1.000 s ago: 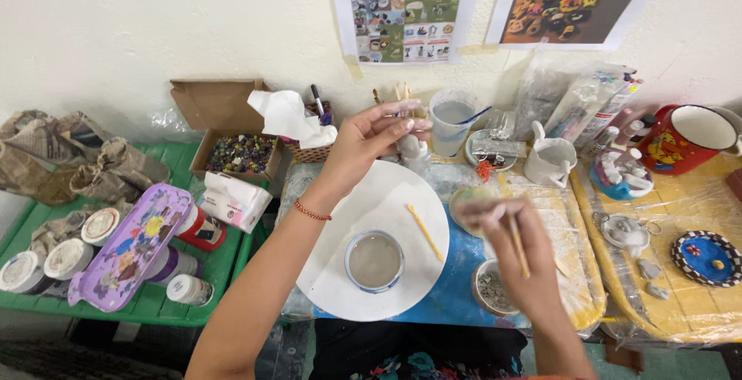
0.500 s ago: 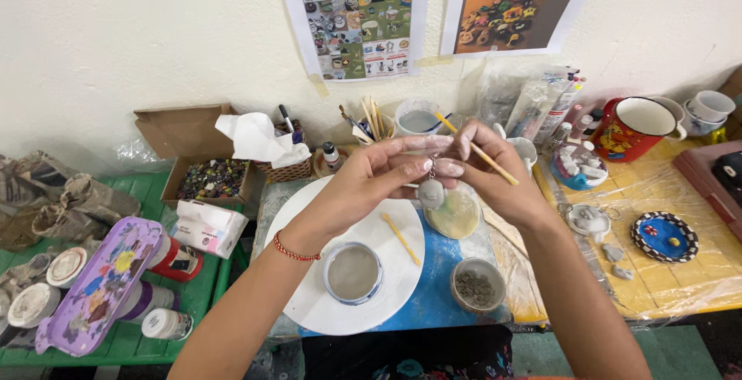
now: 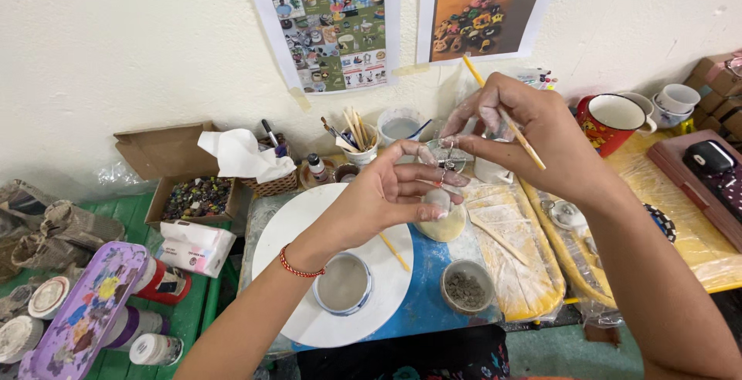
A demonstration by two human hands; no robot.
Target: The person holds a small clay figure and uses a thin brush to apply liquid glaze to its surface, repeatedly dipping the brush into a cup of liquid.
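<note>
A cream wall hung with two craft posters is backing a crowded counter [image 3: 433,303], blue in the middle and wrapped in plastic to the right. The left hand [image 3: 386,198] is hovering above a round white board [image 3: 294,233], its grip pinching a small pale clay lump [image 3: 439,198] between thumb and fingertips. The right hand [image 3: 533,136] is pinching a thin wooden stick [image 3: 506,117] just above and behind it. Directly below are sitting a flat clay disc [image 3: 444,228], a dish of grey slip [image 3: 342,283] and a small bowl of grit [image 3: 467,289]. If the pinch is loosening, the lump is likely dropping into these; too much squeeze is probably deforming it
</note>
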